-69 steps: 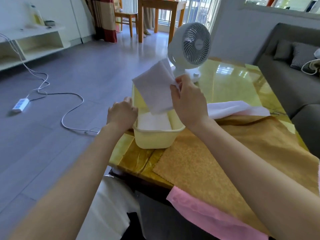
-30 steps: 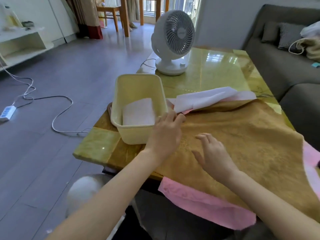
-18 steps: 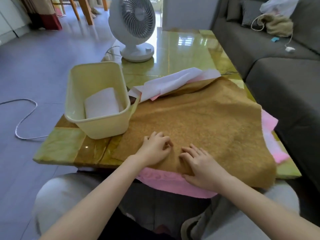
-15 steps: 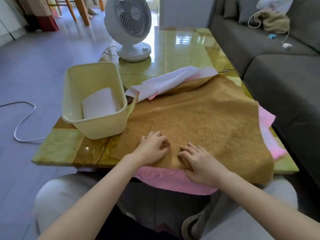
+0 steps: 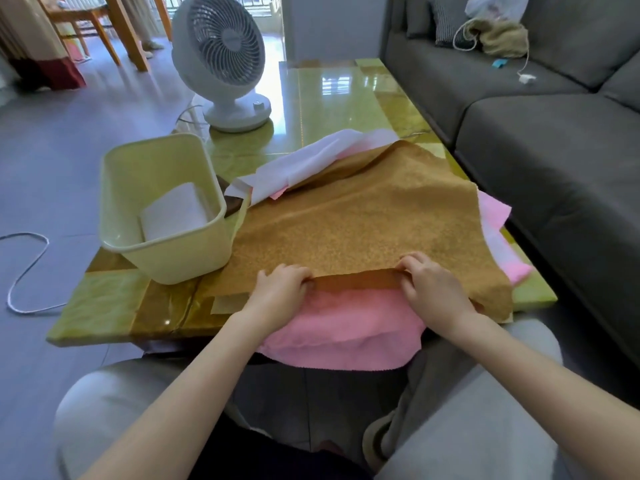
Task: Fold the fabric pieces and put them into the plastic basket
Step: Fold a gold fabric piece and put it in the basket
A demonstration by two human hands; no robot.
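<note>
Since the moment before, both hands have passed from resting on the mustard-brown fabric (image 5: 363, 220) to turning up its near edge, so a darker strip of its underside shows above the pink fabric (image 5: 343, 327) beneath. The left hand (image 5: 280, 289) and right hand (image 5: 433, 289) hold this edge apart, probably to carry it forward for a first fold; each grip is closed, pinching the hem. The plastic basket (image 5: 187, 258) stands just beside it on the desk (image 5: 104, 306), with a folded white piece (image 5: 173, 213) inside.
</note>
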